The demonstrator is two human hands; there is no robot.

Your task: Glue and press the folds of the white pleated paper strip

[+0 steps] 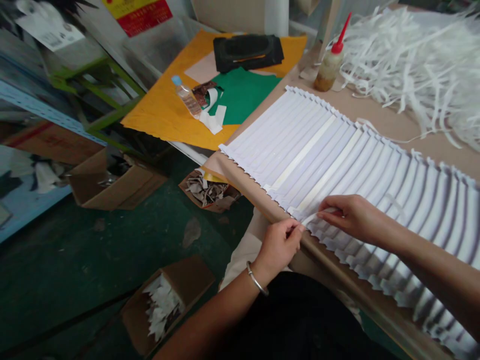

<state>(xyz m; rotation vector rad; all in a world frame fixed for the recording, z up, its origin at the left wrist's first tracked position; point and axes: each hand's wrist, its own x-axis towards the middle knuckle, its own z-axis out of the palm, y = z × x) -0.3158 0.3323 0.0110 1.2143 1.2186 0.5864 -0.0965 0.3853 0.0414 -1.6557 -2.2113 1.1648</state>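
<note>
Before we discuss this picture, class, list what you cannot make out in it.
All in the head view:
End of strip: hidden by left hand.
Print on tag: blurred, too small.
Top of sign: cut off by top edge.
Rest of pile: cut off by right edge.

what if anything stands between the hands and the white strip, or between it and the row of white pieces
Nothing visible does. The left hand and right hand both pinch the white strip, at the near edge of the row of white pieces. The red-tipped bottle stands beyond that row.
</note>
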